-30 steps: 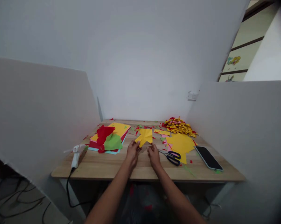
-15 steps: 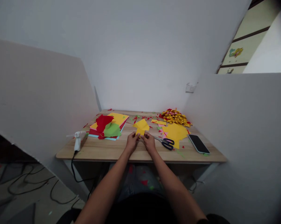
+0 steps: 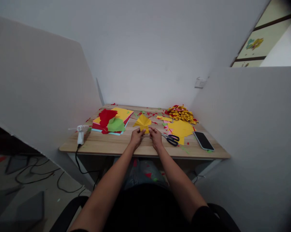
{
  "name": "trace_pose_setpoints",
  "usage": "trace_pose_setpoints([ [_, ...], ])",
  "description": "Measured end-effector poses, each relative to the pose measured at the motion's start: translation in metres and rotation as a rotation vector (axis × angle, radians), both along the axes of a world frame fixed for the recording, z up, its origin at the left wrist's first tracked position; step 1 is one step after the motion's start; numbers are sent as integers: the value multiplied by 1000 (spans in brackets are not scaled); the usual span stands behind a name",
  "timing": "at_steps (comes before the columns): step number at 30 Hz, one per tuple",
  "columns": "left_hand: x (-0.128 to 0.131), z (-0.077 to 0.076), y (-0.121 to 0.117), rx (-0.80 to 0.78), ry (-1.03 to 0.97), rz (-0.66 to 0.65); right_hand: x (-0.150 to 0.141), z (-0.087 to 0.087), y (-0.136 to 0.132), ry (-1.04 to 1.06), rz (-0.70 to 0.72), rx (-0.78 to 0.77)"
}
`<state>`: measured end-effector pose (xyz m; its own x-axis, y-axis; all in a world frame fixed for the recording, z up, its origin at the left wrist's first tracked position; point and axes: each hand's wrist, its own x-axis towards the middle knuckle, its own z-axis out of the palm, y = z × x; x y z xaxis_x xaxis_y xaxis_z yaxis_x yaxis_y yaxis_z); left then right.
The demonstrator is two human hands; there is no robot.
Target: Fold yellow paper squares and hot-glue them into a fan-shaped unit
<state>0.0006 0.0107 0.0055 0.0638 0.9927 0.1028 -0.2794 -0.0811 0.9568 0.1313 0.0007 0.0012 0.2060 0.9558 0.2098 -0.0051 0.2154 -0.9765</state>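
A creased piece of yellow paper (image 3: 143,121) is held above the near middle of the table, its upper part fanned out with folds and a narrower part below. My left hand (image 3: 136,137) pinches the lower left of it, thumb on the front. My right hand (image 3: 156,138) has its fingers closed at the lower right edge; the exact contact is small and hard to see. Just right of that hand lie scissors (image 3: 172,140) with dark handles. Beyond them is a flat stack of yellow paper (image 3: 180,128).
Coloured sheets (image 3: 122,114) lie at left, under a red piece (image 3: 106,118) and a green piece (image 3: 116,125). A white glue gun (image 3: 80,134) stands near the left edge, its cord hanging down. At right are a phone (image 3: 203,140) and a pile of folded yellow pieces (image 3: 181,114). Scraps litter the back.
The yellow paper's upper part now looks more fanned and creased. My right fingers have shifted slightly rightward along its edge. The camera view has tilted a little.
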Motion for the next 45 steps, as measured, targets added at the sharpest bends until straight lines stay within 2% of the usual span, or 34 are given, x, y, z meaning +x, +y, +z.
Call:
trace_pose_setpoints([
  [6, -6, 4, 0, -9, -198, 120, 3, 3, -16, -157, -101, -24],
  [12, -15, 4, 0, -21, -314, 175, 6, -1, -41, -372, -43, -42],
  [17, -9, 3, -1, -22, -211, 97, 7, 0, -39, -394, 10, 8],
  [21, -3, 4, -7, -12, -91, -25, 11, 1, -33, -340, 6, 80],
  [26, 0, 9, -14, 15, 21, -203, 14, -1, -30, -286, 79, 141],
  [29, 1, 12, -16, 25, 66, -262, 14, -4, -28, -246, 96, 149],
  [39, 2, 10, -19, 46, 137, -263, 19, -15, -21, -100, 27, 83],
  [45, 2, 10, -17, 62, 183, -283, 20, -15, -19, -53, -7, 51],
])
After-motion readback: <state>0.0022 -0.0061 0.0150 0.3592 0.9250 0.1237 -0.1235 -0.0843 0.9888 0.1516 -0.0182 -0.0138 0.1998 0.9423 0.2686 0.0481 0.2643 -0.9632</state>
